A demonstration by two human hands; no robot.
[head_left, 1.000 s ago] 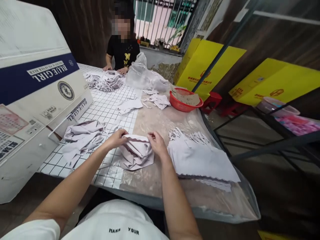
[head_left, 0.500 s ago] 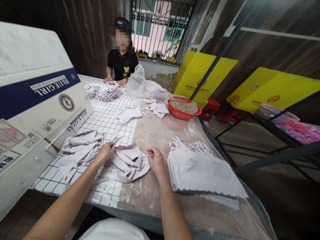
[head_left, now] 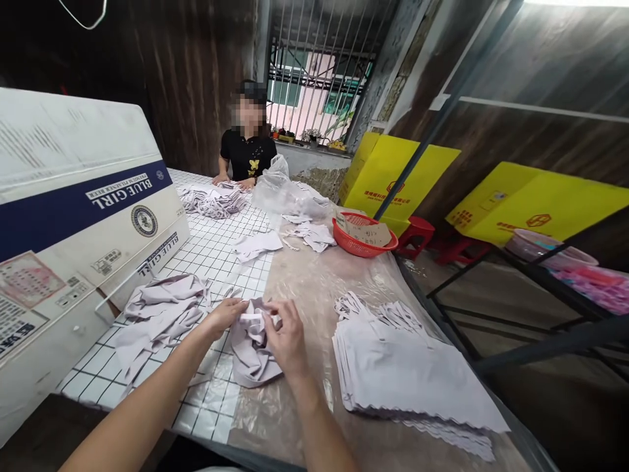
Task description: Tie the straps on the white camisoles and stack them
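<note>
My left hand [head_left: 223,316] and my right hand [head_left: 285,337] both pinch a crumpled bundle of pale lilac cloths [head_left: 250,347] on the table in front of me. The hands sit close together over its upper edge. A neat flat stack of the same cloths [head_left: 407,370] lies to the right of my right hand. A loose heap of cloths [head_left: 157,311] lies to the left of my left hand.
A large Blue Girl carton [head_left: 73,229] stands on the table's left side. A red basket [head_left: 363,237] and a clear plastic bag [head_left: 282,190] sit further back. A person in black works at another cloth pile [head_left: 213,200] at the far end. Yellow boxes [head_left: 393,180] stand right.
My hands have drawn together over the bundle, my right hand moving left onto it, and the cloths are gathered tighter. The camera has tilted upward.
</note>
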